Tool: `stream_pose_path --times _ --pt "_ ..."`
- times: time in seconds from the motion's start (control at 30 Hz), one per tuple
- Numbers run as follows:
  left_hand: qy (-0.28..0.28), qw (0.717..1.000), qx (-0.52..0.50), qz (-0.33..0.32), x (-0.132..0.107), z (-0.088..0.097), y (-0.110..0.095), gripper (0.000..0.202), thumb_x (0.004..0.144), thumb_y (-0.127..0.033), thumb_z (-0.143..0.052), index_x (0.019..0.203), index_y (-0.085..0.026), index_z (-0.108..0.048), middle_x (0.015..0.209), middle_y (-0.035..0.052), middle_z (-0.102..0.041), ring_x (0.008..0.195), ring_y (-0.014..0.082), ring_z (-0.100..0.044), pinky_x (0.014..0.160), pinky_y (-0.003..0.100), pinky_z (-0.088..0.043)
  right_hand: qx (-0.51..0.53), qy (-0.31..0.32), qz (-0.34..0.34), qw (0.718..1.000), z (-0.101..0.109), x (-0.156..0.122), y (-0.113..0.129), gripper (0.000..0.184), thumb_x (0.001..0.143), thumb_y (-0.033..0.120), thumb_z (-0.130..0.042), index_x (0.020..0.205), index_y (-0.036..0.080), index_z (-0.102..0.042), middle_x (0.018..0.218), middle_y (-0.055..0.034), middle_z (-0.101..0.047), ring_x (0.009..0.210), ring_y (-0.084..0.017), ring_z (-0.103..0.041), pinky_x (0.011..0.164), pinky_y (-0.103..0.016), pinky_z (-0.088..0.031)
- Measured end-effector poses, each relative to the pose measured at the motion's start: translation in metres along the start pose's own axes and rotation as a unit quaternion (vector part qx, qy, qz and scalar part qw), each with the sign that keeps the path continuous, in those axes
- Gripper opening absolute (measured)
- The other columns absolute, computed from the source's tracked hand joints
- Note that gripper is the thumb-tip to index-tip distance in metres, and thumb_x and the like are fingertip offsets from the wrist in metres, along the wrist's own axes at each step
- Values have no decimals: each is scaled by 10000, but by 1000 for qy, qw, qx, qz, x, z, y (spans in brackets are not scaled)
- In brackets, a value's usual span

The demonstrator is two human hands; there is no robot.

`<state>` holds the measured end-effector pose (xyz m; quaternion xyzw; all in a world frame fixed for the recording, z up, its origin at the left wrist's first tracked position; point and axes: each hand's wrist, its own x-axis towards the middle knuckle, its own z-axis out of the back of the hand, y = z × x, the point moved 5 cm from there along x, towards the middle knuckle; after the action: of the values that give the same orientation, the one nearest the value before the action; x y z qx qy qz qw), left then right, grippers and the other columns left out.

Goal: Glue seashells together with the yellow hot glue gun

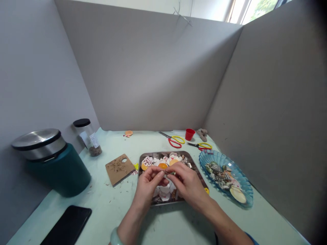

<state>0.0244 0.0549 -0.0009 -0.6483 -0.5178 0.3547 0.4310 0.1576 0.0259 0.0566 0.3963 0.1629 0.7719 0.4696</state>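
Gray panels (148, 75) stand around a pale green counter (107, 211), where a black phone (67, 226) lies nearest. Over a crowded metal tray (166, 203), the left hand (149, 182) and right hand (189, 182) meet, both pinching a small piece (167, 172) too blurred to identify. Left of the tray lies a brown card (119, 169), right of it a blue plate (245, 182) of shells (218, 173), and farther back two pairs of scissors (170, 137) and a red cup (189, 135).

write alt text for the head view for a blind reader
The left hand and right hand nearly meet above a metal tray of small pieces; anything pinched is too tiny to identify. Beyond sit scissors and a red cup, with a blue dish right and a phone left.
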Motion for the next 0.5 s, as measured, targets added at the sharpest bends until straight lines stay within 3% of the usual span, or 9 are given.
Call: stream_pose_path --times 0.17,0.5 --pt "21 999 45 0 -3 -6 -3 277 709 -373 -741 801 -150 -605 621 0 -652 582 129 -627 585 228 -500 -17 -9 -1 1000 3 0 -1 127 903 134 -537 882 192 -648 857 -38 -614 798 -167 -591 724 -277 -457" --pt "29 990 135 -30 1 -4 5 248 710 -375 -723 744 -154 -615 635 -7 -630 585 133 -607 571 225 -472 -136 29 41 989 -5 -4 4 162 910 136 -498 946 193 -645 897 -51 -629 788 -170 -597 690 -258 -452"
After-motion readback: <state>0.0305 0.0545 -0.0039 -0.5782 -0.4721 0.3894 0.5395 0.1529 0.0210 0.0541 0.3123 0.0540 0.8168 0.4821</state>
